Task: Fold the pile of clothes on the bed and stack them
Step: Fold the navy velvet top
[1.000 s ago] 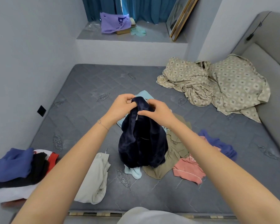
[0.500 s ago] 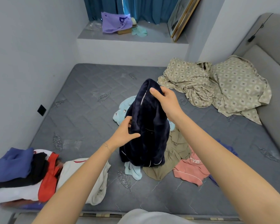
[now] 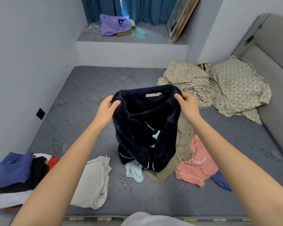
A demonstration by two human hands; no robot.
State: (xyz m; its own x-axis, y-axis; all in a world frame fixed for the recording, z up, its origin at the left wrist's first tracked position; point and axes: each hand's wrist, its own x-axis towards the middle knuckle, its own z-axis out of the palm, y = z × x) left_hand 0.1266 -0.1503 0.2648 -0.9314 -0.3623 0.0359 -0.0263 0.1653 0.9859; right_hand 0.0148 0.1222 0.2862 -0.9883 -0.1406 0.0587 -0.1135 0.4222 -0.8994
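The left hand and right hand are each gripping the navy top at its collar, holding it over the clothes pile on the mattress; a purple bag is lying on the ledge.

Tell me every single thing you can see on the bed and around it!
navy top: one, dark navy, held up over the middle of the mattress
mattress: one, grey, under everything
patterned bedding: one heap, beige, far right
pink garment: one, pink, near right
khaki garment: one, khaki, between the navy top and the pink garment
light blue garment: one, pale blue, below the navy top
cream garment: one, cream, near left
clothes stack: one, blue, black, white and red, left edge
blue garment: one, blue, by the right forearm
purple bag: one, purple, window ledge
curtain: one, teal, behind the ledge
picture frame: at least one, gold-edged, leaning on the ledge
left grip: one, holding the collar's left side
right grip: one, holding the collar's right side
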